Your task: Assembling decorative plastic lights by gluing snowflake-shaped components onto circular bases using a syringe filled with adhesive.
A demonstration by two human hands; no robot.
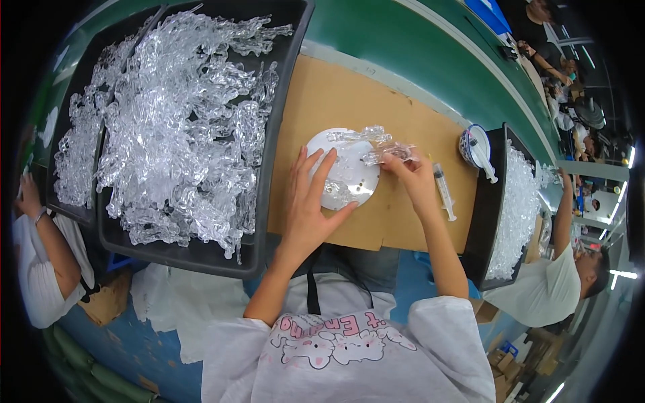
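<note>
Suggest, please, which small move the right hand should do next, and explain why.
Probably the right hand should shift the clear plastic piece slightly left, over the white disc: it holds this piece near the disc's right edge, while the left hand, spread at the left edge, could steady the disc.

left grip (310, 203) palm-down and splayed, right grip (414, 176) in a fingertip pinch
</note>
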